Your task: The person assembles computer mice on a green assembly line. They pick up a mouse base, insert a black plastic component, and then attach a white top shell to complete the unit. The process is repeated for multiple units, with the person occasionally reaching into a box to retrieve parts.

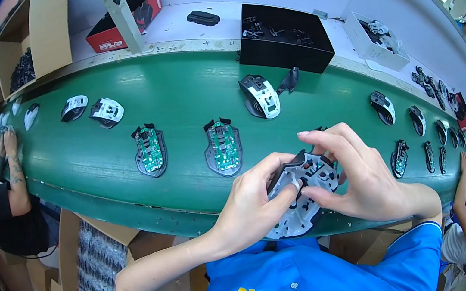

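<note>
Close to my body, over the near edge of the green belt, I hold a computer mouse shell (294, 218) with its hollow, grey-white inside turned up toward me. My left hand (252, 200) grips its left side, thumb pressed into the inside. On the other side my right hand (361, 177) has its thumb and fingers around the shell's upper right part, by a small black part. Fingers hide much of the shell. Beyond my hands lie two mouse bases with green circuit boards, one (223, 147) nearer and another (150, 150) farther left.
A white-and-black mouse cover (260, 96) lies ahead on the green belt (177, 102), beside a small black piece (289, 80). Several covers and bases line both sides. Behind the belt stands a black box (284, 37) of small parts. People work at left and right.
</note>
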The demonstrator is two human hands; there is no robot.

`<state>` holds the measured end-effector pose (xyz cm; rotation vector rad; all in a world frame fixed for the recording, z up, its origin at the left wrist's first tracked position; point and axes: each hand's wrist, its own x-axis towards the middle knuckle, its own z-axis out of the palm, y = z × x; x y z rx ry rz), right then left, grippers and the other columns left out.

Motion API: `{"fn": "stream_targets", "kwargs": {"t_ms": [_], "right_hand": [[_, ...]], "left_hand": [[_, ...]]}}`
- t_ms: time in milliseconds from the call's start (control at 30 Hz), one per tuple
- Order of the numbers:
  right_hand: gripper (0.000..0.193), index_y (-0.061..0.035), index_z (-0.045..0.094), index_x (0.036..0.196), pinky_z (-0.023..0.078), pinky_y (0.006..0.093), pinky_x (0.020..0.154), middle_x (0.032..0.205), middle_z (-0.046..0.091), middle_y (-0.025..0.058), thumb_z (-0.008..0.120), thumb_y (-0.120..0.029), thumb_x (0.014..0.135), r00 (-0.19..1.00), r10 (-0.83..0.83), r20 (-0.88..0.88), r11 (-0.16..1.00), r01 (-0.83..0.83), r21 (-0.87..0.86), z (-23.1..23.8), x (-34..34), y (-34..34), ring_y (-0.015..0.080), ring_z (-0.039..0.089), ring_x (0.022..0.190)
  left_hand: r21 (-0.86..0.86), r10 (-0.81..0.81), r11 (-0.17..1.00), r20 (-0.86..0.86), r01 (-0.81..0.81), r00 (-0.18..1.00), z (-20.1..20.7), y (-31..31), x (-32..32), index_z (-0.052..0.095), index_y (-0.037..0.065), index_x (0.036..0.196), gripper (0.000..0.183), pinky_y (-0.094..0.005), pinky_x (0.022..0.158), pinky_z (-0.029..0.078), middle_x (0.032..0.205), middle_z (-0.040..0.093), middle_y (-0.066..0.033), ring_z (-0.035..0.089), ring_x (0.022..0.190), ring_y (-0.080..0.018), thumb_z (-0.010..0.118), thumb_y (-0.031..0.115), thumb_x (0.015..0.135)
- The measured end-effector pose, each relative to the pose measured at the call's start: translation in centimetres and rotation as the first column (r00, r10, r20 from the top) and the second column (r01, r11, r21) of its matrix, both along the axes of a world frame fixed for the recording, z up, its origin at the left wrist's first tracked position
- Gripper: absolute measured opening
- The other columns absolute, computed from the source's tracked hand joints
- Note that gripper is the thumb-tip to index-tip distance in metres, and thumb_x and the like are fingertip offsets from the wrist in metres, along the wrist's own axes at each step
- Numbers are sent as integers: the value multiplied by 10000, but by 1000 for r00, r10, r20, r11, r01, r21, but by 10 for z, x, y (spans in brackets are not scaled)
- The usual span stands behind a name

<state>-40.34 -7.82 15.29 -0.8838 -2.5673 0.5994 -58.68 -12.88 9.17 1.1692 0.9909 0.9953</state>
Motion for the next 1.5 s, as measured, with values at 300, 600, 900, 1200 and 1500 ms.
{"fn": "stream_targets", "kwargs": {"t_ms": [300,600,900,1200,1500], "right_hand": [[1005,14,145,1422,521,329,619,1152,490,188,785,-129,660,981,-143,-134,962,106,-250,-25,-3,-15,267,603,875],[882,40,123,1419,511,316,760,1132,488,216,645,60,708,864,-159,-478,986,163,-34,-77,-28,-20,254,594,959],[829,-17,223,1408,526,279,740,1108,503,138,654,77,706,828,-226,-514,974,192,-119,-76,-26,-25,184,600,937],[693,1,340,1324,510,278,792,1139,478,108,651,60,708,780,-289,-555,954,182,-239,-77,-21,-27,153,573,959],[580,17,360,1235,493,272,765,1043,524,102,656,35,737,736,-437,-517,868,194,-458,-89,-25,-37,143,564,924]], "left_hand": [[151,229,960,60,-235,972,-3,2,-1,485,-12,1111,288,-243,779,483,1124,540,-79,547,958,-106,546,-55,832],[365,339,863,95,-350,936,-17,4,8,474,-2,1085,278,-289,913,435,1274,442,-112,508,1079,-151,527,-81,824],[453,325,836,45,-310,945,-23,3,7,493,-24,1115,321,-323,903,449,1247,459,-154,535,1076,-220,557,-39,801],[537,372,820,-237,-197,898,-20,-14,2,454,-48,1197,495,-365,692,511,944,586,-201,630,797,-291,605,19,730],[590,407,781,-229,-206,884,-31,-15,4,424,-54,1215,474,-386,694,501,979,563,-219,618,826,-331,565,-11,764]]}}
